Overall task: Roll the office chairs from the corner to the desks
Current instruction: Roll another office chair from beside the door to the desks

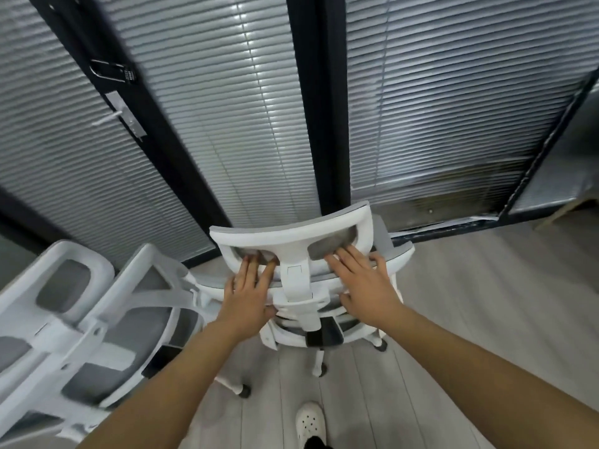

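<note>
So the white plastic office chair with the grey mesh back (pixel 311 286) was right in front of the person, back turned toward them, and both hands were on it. The left hand (pixel 249 286) sat on the left side of the central white headrest post (pixel 296 280), fingers fairly straight and spread, tips reaching up into the left opening of the curved white headrest (pixel 291 234). The right hand (pixel 363 280) was the mirror of that on the other side of the post: fingers spread and lying over the top edge of the backrest, thumb tucked lower down near the post. Neither hand looked properly clamped around anything, more laid flat on it, though I couldn't tell what the fingertips were doing behind the frame.

What matters for the move: the chair was dead ahead of both hands, about equally near to each, with the headrest's long axis running side to side across them. Beyond the chair, on the far side from the hands, was the glass wall with grey slatted blinds (pixel 437 108), so my guess is it had to come back toward the person or swing sideways rather than go forward. No desks in view at all.

Off to the left of the left hand were two more white and grey mesh chairs (pixel 97 319), packed close, and the nearer one looked easy to clip with the castors.
</note>
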A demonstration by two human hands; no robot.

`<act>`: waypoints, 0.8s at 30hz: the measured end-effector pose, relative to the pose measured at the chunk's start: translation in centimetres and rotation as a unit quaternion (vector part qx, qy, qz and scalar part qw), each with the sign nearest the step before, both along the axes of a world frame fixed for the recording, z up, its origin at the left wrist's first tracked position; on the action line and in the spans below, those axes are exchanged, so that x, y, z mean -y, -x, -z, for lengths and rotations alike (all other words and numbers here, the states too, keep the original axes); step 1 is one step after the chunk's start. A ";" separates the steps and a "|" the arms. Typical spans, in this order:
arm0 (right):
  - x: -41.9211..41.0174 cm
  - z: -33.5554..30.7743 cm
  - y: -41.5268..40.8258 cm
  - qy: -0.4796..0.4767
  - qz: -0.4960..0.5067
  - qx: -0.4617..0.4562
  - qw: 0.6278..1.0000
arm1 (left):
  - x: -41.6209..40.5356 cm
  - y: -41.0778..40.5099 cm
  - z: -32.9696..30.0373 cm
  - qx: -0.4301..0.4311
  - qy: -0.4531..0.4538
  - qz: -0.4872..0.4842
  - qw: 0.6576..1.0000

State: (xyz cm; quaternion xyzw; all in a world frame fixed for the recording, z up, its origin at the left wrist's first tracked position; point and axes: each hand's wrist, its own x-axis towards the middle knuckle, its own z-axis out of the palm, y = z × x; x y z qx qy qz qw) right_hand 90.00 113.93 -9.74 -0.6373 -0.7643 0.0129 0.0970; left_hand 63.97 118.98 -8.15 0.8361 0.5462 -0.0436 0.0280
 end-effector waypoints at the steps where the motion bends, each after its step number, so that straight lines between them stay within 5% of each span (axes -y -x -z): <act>1: 1.0 0.2 -0.9 -0.006 0.008 0.002 1.000 | 0.8 -1.1 0.0 -0.003 0.005 0.006 1.000; 12: 12.4 0.2 -11.6 0.010 0.087 0.001 0.996 | 8.4 -11.9 1.6 0.054 -0.044 0.173 0.982; 19: 20.5 -1.8 -14.0 0.074 0.223 -0.019 0.972 | 9.8 -16.1 2.8 0.132 -0.030 0.366 0.921; 24: 26.6 -1.1 -10.9 0.094 0.342 0.008 0.935 | 9.4 -16.4 3.2 0.286 -0.042 0.429 0.856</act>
